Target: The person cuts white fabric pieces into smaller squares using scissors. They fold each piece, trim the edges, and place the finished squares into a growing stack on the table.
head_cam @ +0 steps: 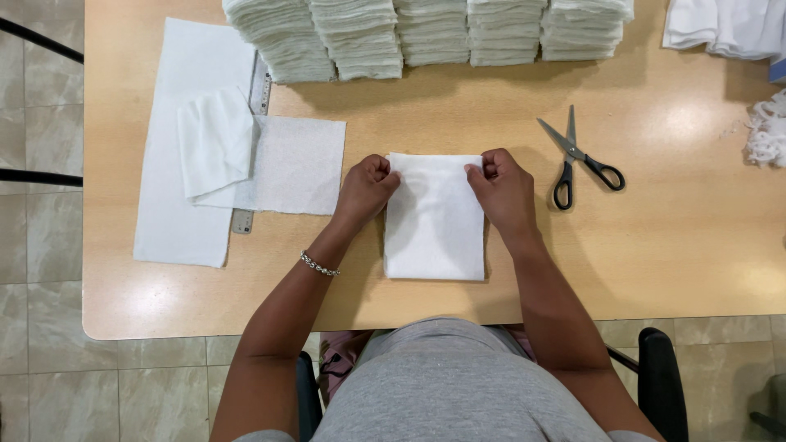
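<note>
A light wooden table (671,245) is seen from above, with stacks of folded white cloths (426,33) ranged along its far edge. A long white fabric strip (176,221) and smaller white pieces are laid at the left, over a metal ruler (243,219). A folded white cloth (434,221) is placed at the centre near the front edge, its long axis running toward the person. Its far corners are pinched by the left hand (367,190) and right hand (501,188), fingers closed; both hands are equally near. Black-handled scissors (577,160) are set just to the right.
</note>
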